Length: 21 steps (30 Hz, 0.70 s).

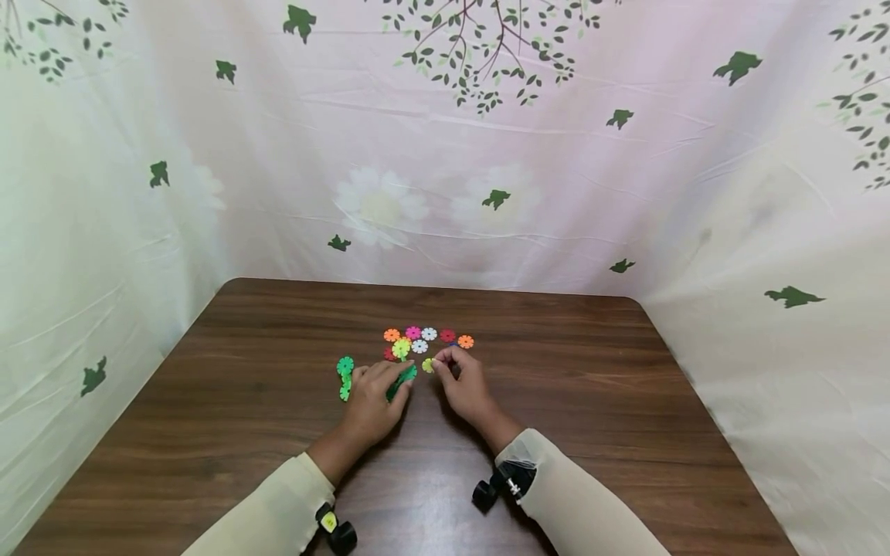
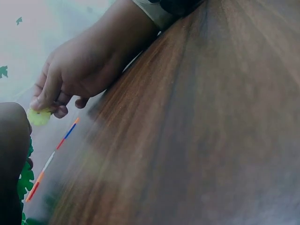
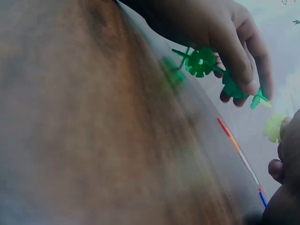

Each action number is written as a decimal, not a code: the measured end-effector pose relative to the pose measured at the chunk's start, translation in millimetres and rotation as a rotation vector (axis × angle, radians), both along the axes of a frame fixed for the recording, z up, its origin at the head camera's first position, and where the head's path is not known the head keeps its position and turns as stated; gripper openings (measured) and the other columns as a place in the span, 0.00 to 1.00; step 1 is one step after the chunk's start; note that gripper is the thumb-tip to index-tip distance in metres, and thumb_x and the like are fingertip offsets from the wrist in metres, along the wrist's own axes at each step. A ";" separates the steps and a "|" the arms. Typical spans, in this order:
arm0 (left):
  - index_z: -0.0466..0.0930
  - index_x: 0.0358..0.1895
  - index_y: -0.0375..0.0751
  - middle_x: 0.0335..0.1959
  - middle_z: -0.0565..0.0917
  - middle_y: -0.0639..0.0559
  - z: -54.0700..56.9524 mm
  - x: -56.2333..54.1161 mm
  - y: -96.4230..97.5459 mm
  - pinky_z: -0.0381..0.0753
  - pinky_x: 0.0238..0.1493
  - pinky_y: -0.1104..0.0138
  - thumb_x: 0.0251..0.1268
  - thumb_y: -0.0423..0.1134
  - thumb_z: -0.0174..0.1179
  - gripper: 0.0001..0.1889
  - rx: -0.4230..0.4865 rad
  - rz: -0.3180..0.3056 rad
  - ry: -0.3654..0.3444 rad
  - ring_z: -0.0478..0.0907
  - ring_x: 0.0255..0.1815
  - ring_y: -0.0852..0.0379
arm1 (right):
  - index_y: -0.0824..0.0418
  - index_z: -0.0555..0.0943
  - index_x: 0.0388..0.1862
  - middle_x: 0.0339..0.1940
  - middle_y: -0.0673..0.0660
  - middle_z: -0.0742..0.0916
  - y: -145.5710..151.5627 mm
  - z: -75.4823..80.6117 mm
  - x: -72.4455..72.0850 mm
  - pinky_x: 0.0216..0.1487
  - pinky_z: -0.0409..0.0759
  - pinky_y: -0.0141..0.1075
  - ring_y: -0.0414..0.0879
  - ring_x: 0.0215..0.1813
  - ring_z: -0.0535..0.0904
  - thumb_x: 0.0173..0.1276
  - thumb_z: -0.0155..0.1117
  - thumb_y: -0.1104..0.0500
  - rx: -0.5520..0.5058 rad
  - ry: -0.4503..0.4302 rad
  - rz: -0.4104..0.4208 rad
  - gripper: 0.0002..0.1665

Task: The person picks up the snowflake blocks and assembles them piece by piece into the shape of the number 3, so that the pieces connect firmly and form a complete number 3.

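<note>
head view: the left hand [image 1: 375, 398] arches over a green chain [image 1: 408, 373] of notched discs — its grip is clamped on that chain, above the worktop [image 1: 591, 401]. the right hand [image 1: 467, 386] is near it, with its grip pinched on a small yellow disc [image 1: 428, 365]. just beyond the fingers lie loose discs, among them an orange disc [image 1: 392, 335], a pink disc [image 1: 413, 333] and a white disc [image 1: 429, 333]; a dragging knuckle could well scatter them.

left wrist view: the yellow disc is between the thumb and fingers of the right hand, apart from the chain. it seems held near its edge, so it could twist or slip if pressed against something off its notch.

right wrist view: the chain runs through the left hand's curled fingers, one end jutting out unsupported, a sliver of yellow [image 3: 266, 103] at the other. the joints look merely slotted — too tight a squeeze or a sideways shove might pop one loose. how firmly they sit, i cannot tell.
</note>
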<state>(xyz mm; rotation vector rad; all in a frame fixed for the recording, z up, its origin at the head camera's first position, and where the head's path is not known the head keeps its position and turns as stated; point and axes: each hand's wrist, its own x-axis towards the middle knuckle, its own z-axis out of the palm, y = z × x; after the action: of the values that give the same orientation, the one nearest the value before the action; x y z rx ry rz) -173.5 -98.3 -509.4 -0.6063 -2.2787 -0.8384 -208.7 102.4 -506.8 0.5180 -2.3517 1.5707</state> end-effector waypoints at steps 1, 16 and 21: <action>0.90 0.59 0.37 0.47 0.93 0.44 -0.1 0.1 0.3 0.74 0.51 0.49 0.67 0.32 0.75 0.18 0.000 0.000 -0.002 0.90 0.49 0.45 | 0.59 0.85 0.42 0.36 0.56 0.88 0.8 0.2 1.5 0.41 0.76 0.30 0.39 0.38 0.78 0.82 0.66 0.62 0.008 -0.008 0.009 0.05; 0.90 0.59 0.37 0.47 0.94 0.44 -2.4 -1.6 -1.3 0.75 0.50 0.48 0.65 0.33 0.76 0.19 -0.008 0.016 0.021 0.91 0.49 0.45 | 0.62 0.81 0.45 0.36 0.59 0.89 1.1 -0.5 13.2 0.42 0.80 0.30 0.35 0.38 0.79 0.83 0.65 0.63 0.063 -0.023 0.129 0.03; 0.90 0.59 0.37 0.47 0.93 0.44 -2.1 -2.4 -0.3 0.75 0.50 0.48 0.66 0.32 0.76 0.19 -0.018 0.012 0.014 0.91 0.49 0.46 | 0.60 0.82 0.43 0.37 0.58 0.91 2.0 0.1 13.8 0.44 0.81 0.30 0.36 0.40 0.81 0.80 0.68 0.64 0.075 0.027 0.131 0.03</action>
<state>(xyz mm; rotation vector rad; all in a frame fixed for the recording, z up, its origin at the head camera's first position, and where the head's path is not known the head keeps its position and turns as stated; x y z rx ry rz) -175.9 -98.6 -511.5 -0.6042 -2.2771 -0.8070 -194.8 104.4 -506.7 0.7184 -2.4074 1.5236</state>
